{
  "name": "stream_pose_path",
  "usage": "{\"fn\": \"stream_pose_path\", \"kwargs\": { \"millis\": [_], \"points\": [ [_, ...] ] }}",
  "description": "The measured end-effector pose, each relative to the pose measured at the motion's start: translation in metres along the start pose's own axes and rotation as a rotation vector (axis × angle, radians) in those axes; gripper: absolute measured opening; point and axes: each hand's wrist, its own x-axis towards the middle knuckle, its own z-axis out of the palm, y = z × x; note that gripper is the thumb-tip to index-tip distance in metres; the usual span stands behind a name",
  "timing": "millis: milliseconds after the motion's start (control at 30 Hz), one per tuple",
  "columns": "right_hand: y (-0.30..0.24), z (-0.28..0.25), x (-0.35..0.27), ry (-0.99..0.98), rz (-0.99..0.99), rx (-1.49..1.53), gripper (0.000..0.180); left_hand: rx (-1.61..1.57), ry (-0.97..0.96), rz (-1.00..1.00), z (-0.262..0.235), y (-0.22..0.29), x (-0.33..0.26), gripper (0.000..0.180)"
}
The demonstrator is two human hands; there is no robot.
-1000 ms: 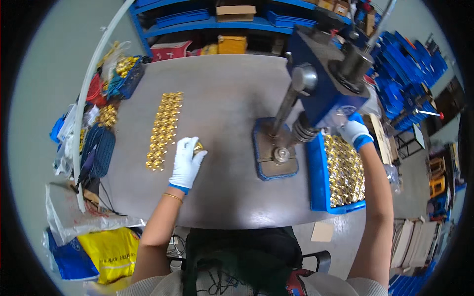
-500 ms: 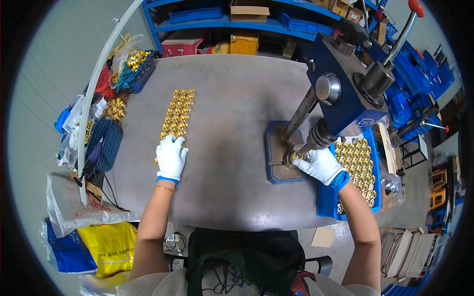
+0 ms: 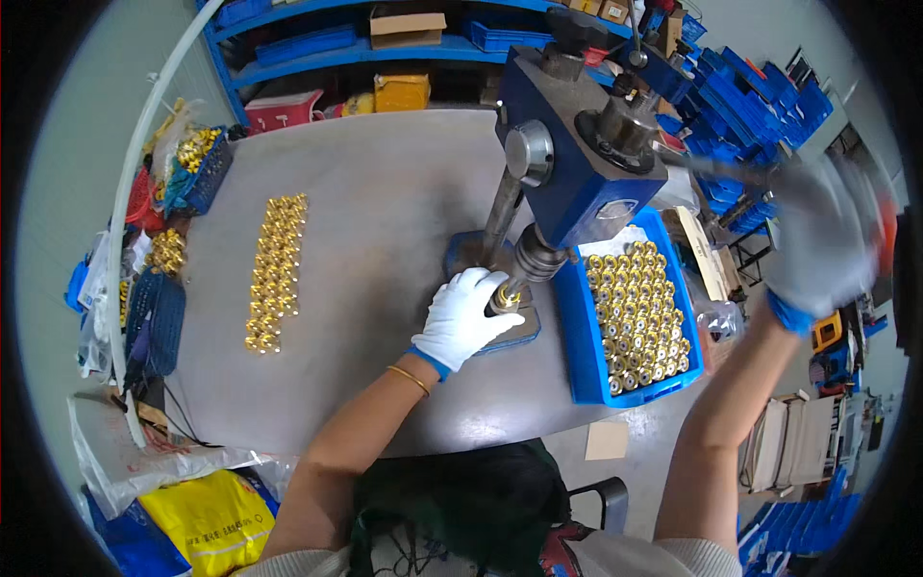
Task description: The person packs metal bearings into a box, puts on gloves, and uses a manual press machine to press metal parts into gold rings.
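Observation:
My left hand (image 3: 466, 315), in a white glove, is at the base (image 3: 524, 333) of a blue arbor press (image 3: 577, 144). Its thumb and fingers close around a small round brass-coloured fitting (image 3: 510, 296) directly beneath the press ram (image 3: 536, 258). Off to the right, my gloved right hand (image 3: 817, 236) is raised and blurred by motion. It is wrapped round the press lever (image 3: 721, 171), whose red knob (image 3: 885, 236) shows beyond the hand. Single fingers cannot be made out there.
A block of brass fittings (image 3: 276, 274) stands in rows on the grey table (image 3: 365, 192). Right of the press, a blue tray (image 3: 630, 396) holds many similar pieces. Baskets (image 3: 204, 183) and bags line the left edge; blue shelving (image 3: 336, 58) stands behind.
My left hand has moved right, from the brass rows to the fitting at the press. My right hand has left the press base and gone up and right to the lever. The view has shifted.

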Motion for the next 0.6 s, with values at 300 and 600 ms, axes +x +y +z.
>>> {"fn": "stream_pose_path", "kwargs": {
  "millis": [300, 600],
  "points": [
    [-0.090, -0.074, -0.082, -0.864, 0.373, 1.774, 0.078, -0.102, -0.031, -0.005, 0.032, -0.020, 0.001, 0.044],
    [0.023, -0.059, -0.050, -0.268, -0.257, 1.639, 0.060, -0.233, 0.034, -0.090, 0.036, -0.001, -0.001, 0.042]
  ]
}}
